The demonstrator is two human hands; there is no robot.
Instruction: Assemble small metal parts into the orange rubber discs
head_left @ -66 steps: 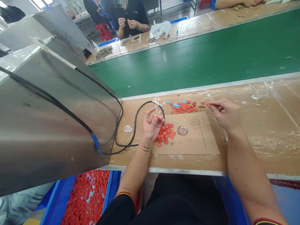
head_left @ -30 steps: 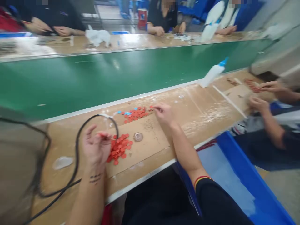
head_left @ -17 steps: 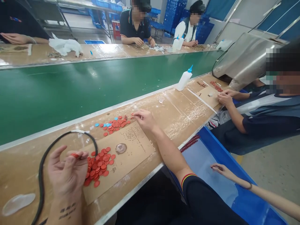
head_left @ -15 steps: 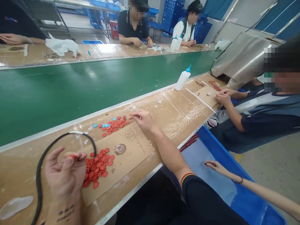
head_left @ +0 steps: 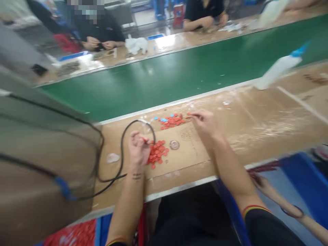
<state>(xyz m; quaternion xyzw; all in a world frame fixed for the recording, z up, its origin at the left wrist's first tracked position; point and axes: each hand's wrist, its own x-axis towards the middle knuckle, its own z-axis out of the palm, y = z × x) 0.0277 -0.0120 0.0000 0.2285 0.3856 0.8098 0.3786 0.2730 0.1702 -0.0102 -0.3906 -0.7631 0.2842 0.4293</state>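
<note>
My left hand (head_left: pixel 139 148), palm turned up, pinches a red disc (head_left: pixel 144 139) between thumb and fingers. Right beside it lies a heap of red discs (head_left: pixel 158 150) on a cardboard sheet (head_left: pixel 179 160). My right hand (head_left: pixel 206 123) is closed in a pinch beyond the sheet's far right side. A small red piece (head_left: pixel 189 113) shows at its fingertips; blur hides whether it is held. Left of those fingertips is a second group of red discs (head_left: pixel 173 121) with a few blue discs (head_left: pixel 164 120). A small round dish (head_left: pixel 174 145) and scattered tiny dark bits (head_left: pixel 188 135) are on the cardboard.
A black cable (head_left: pixel 122 147) loops around my left hand. A metal machine housing (head_left: pixel 46 171) stands at left. Beyond the table runs a green conveyor belt (head_left: pixel 166 78). A white bottle (head_left: pixel 279 70) stands at right. Another person's hand (head_left: pixel 260 181) is over a blue bin (head_left: pixel 302 177).
The view has swung left, bringing the metal housing into sight. Both hands keep about the same places over the table. The other person's hand has moved toward the dark red pieces in the bin.
</note>
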